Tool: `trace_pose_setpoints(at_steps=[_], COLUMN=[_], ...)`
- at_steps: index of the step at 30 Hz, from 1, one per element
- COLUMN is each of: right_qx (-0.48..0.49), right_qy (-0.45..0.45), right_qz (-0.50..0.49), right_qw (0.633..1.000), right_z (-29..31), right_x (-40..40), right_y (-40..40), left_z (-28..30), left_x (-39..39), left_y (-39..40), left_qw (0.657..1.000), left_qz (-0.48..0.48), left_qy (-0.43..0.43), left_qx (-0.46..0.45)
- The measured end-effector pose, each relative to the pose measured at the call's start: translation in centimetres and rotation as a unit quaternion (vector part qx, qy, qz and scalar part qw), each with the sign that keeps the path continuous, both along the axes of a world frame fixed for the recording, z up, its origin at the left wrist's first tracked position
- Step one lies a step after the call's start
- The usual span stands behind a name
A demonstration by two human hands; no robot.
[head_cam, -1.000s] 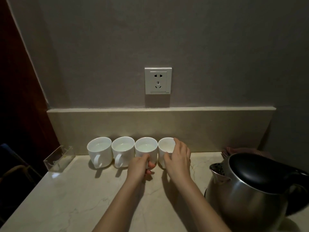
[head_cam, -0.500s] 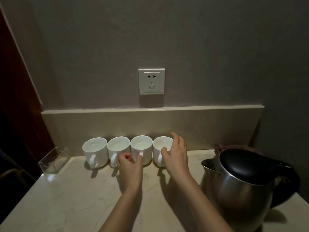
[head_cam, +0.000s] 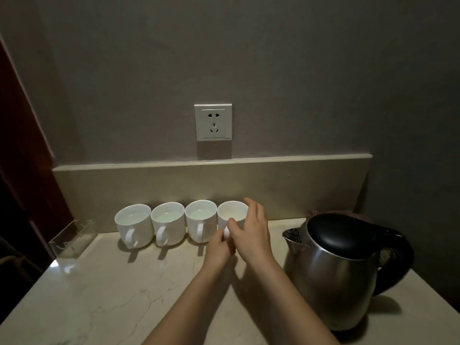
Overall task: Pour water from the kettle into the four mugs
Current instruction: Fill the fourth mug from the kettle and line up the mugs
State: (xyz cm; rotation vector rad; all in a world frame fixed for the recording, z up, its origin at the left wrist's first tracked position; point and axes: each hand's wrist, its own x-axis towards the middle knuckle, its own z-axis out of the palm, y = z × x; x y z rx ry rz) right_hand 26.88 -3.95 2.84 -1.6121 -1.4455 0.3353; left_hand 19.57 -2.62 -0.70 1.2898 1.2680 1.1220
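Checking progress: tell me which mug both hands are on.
The rightmost mug, nearest the kettle; the left hand and right hand touch it, not the other three.

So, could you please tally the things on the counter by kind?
Mugs: 4
Kettle: 1
Clear holder: 1
Total: 6
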Motion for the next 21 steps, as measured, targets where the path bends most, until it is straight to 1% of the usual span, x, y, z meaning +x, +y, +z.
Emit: trace_pose_setpoints(at_steps=[4, 8, 13, 15, 19, 21], right_qx=[-0.024, -0.038, -0.034, -0.030, -0.035, -0.039], right_qy=[0.023, 0.046, 0.093, 0.102, 0.100, 0.110], right_qz=[0.002, 0.025, 0.059, 0.069, 0.091, 0.096], right_qw=[0.999, 0.998, 0.993, 0.992, 0.990, 0.989], right_z=[-0.7, -1.4, -1.7, -1.7, -1.9, -1.9], right_x=[0.2, -0.2, -1.2, -1.4, -2.0, -2.3], right_y=[-0.4, -1.0, -1.6, -1.7, -2.0, -2.3], left_z=[-0.2, -0.3, 0.0, -0.2, -0.4, -0.5], left_x=[-0.7, -1.7, -3.4, -4.3, -5.7, -6.3], left_y=[-0.1, -0.7, -2.3, -2.7, -3.8, -4.4], left_qw=[0.999, 0.995, 0.981, 0.979, 0.982, 0.980], left_qz=[0.000, 0.042, 0.084, 0.093, 0.099, 0.104], left_qy=[-0.046, -0.068, -0.143, -0.151, -0.131, -0.139], left_qx=[-0.021, -0.052, -0.097, -0.098, -0.096, -0.100])
